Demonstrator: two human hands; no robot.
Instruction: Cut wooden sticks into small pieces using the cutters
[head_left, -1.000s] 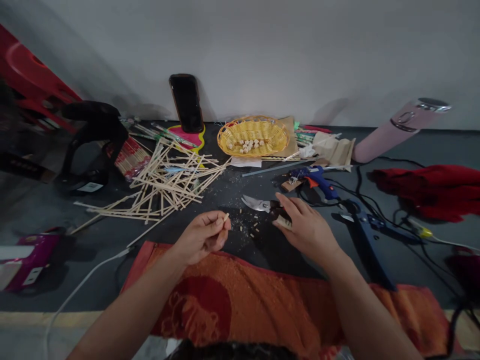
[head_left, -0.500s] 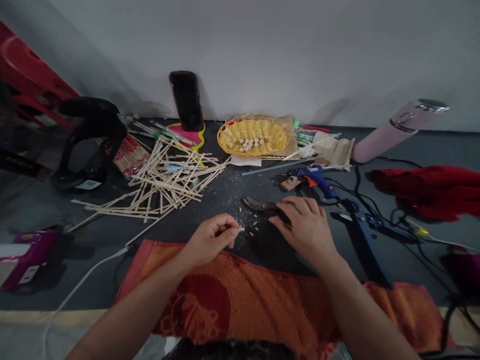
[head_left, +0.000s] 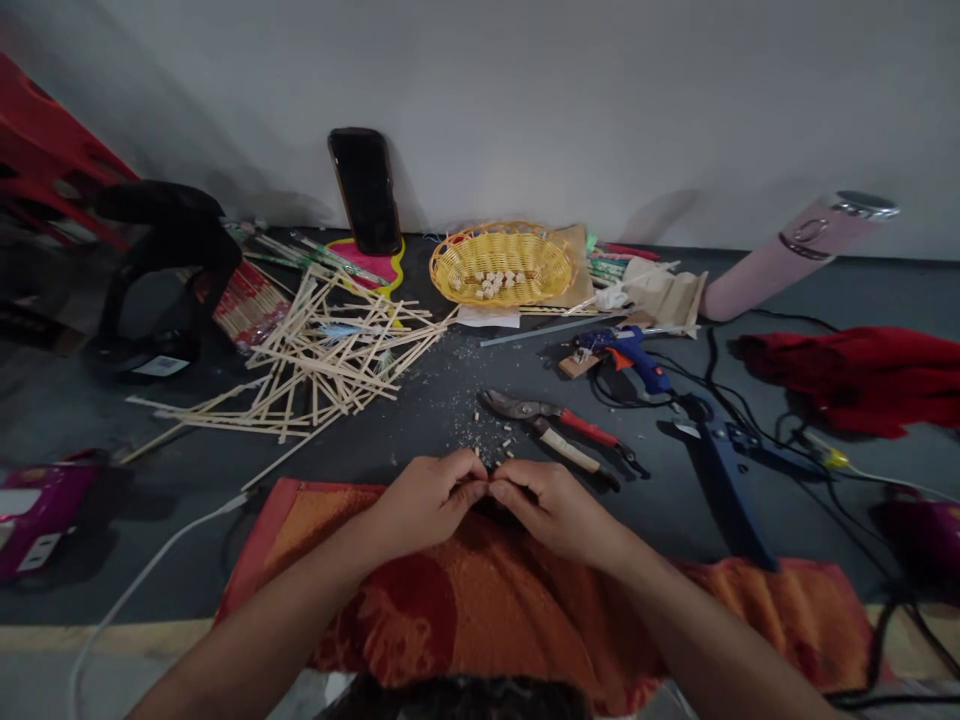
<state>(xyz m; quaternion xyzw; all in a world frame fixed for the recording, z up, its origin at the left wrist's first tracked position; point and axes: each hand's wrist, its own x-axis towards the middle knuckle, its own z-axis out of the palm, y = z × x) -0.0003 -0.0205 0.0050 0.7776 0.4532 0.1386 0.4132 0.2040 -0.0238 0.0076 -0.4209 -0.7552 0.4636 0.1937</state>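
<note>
My left hand (head_left: pixel 439 500) and my right hand (head_left: pixel 551 505) meet fingertip to fingertip over the near edge of the table, both pinched closed. A small cut piece of wooden stick was between my left fingers a moment ago; the fingers now mostly hide it. Whether my right fingers grip the same piece cannot be seen. Just beyond my hands lie a few short stick pieces (head_left: pixel 507 428) among pale crumbs. Hand shears (head_left: pixel 559 425) with one red and one whitish handle rest on the table, touched by neither hand. An orange towel (head_left: pixel 517 610) lies beneath my wrists.
A heap of wooden sticks (head_left: pixel 330 360) lies to the left. A yellow wicker basket (head_left: pixel 450 262) holding small pale pieces stands at the back, near an upright phone (head_left: pixel 366 190). At right are a blue glue gun (head_left: pixel 637 360), a dark-blue tool (head_left: pixel 727 490), cables and a pink bottle (head_left: pixel 795 255).
My right hand has let go of the shears, leaving them on the table, and moved left and nearer to meet my left hand. My left hand has shifted slightly toward me.
</note>
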